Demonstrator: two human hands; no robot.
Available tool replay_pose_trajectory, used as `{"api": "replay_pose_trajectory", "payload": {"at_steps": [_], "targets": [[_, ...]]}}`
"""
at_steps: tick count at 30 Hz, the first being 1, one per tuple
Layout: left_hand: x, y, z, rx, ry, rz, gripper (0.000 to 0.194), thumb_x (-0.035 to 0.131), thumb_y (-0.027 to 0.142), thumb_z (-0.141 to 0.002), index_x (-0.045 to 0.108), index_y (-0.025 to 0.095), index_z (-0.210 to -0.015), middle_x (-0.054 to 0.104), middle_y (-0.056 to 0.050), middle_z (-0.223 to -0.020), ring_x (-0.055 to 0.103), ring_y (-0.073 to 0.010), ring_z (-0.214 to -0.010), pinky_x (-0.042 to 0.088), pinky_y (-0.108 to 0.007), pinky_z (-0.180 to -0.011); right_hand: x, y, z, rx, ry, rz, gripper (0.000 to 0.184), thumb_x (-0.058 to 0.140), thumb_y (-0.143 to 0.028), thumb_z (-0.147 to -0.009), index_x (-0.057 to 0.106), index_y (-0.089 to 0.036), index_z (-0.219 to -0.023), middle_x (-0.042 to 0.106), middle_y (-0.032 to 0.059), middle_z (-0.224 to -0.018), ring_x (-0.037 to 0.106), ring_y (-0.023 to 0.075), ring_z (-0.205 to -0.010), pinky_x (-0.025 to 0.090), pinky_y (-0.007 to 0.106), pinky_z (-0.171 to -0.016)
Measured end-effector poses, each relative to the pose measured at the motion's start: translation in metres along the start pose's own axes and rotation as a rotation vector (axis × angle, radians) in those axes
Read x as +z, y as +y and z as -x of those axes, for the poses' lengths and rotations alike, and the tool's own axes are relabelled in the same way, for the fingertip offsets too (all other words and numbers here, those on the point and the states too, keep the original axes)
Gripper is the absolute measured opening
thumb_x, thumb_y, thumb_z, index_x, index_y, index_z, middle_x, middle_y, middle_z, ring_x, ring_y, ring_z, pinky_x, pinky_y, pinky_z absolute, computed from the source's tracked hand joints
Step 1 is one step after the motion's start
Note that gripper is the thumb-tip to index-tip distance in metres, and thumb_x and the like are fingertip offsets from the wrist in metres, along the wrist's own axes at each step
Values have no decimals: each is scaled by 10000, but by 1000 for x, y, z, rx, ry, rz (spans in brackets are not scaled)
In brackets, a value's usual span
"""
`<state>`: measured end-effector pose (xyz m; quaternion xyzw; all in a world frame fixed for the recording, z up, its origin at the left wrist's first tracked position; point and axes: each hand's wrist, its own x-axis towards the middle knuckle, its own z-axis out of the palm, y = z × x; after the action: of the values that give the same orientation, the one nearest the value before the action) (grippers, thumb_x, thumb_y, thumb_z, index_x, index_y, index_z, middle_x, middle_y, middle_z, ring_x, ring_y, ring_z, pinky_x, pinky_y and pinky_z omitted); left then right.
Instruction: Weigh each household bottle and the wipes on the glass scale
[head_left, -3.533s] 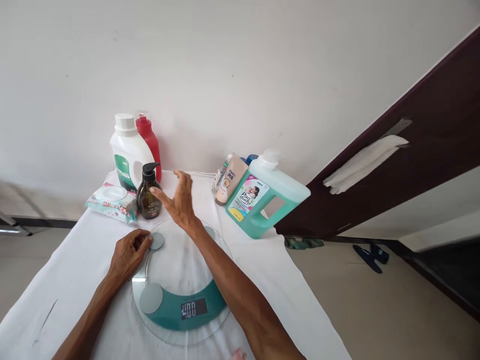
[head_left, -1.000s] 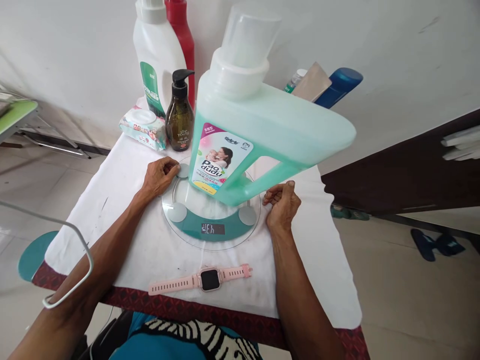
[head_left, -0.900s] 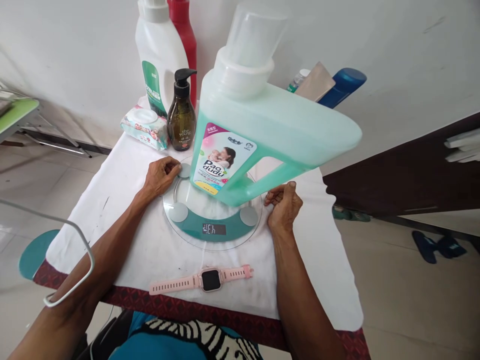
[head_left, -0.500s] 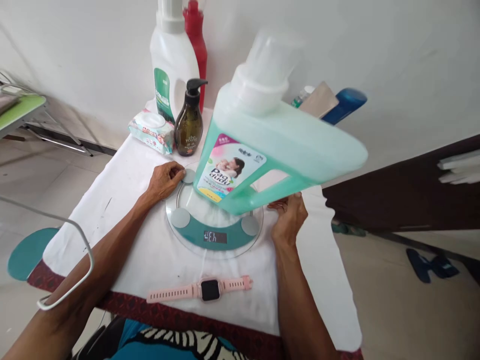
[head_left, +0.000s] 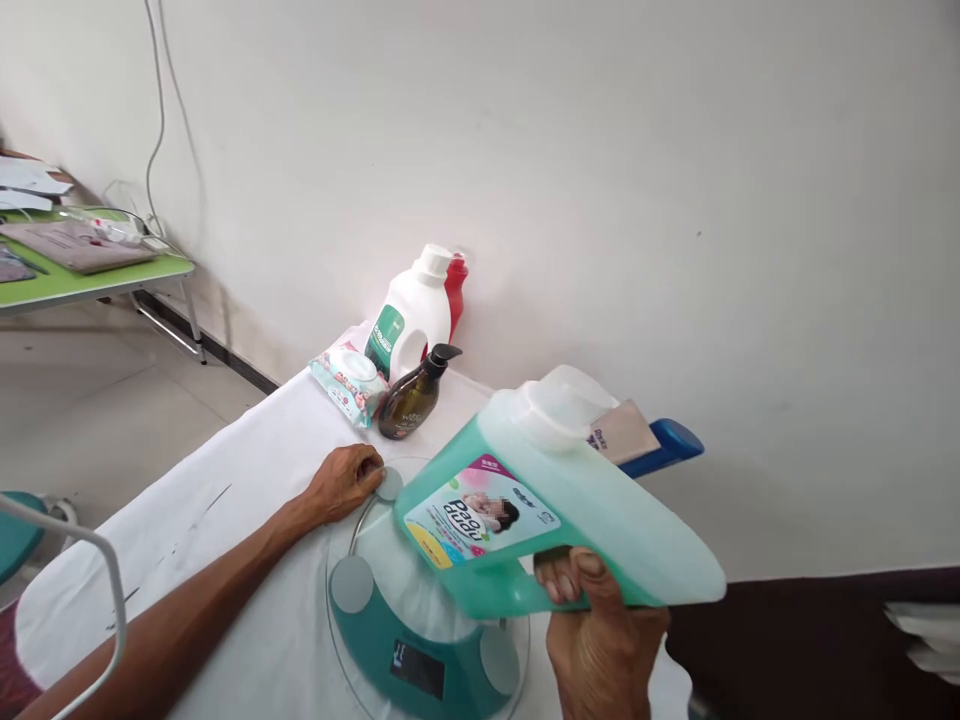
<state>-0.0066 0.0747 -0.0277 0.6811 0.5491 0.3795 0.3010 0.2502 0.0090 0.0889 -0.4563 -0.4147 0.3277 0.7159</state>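
Note:
A large teal detergent jug (head_left: 570, 520) with a clear cap and a pink label hangs tilted over a round glass scale (head_left: 375, 620). My right hand (head_left: 600, 630) is wrapped round the jug's handle from below. My left hand (head_left: 346, 480) rests closed on the white tablecloth (head_left: 247, 530), its fingers against the scale's far left edge and metal pad. I cannot read the scale's dark display (head_left: 420, 668).
At the table's far end stand a white detergent bottle (head_left: 409, 315), a red bottle (head_left: 454, 285), a brown pump bottle (head_left: 412, 395) and a wipes pack (head_left: 345, 380). A blue bottle (head_left: 660, 445) and a beige tube (head_left: 619, 432) lie behind the jug. A green table (head_left: 82, 270) stands left.
My right hand has gone from beside the scale to gripping the jug's handle, and the jug now tilts to the right. My view has swung up and left. My left hand stays at the scale's edge.

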Motion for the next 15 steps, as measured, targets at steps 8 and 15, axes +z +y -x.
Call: {"api": "replay_pose_trajectory", "payload": {"at_steps": [8, 15], "targets": [[1, 1, 0, -27, -22, -28, 229, 540, 340, -894, 704, 184, -926, 683, -34, -790, 599, -181, -696, 432, -310, -691, 38, -9, -69, -97, 199, -44, 527, 982, -412, -568, 498, -206, -546, 373, -90, -466, 369, 66, -420, 327, 230, -382], [1, 3, -1, -29, -16, -43, 272, 513, 401, -933, 694, 201, -898, 681, -35, -784, 596, -191, -706, 433, -316, -686, 99, 59, -158, -137, 266, 45, 441, 942, -491, -572, 607, -207, -618, 528, -49, -526, 429, 116, -465, 365, 287, -407]]}}
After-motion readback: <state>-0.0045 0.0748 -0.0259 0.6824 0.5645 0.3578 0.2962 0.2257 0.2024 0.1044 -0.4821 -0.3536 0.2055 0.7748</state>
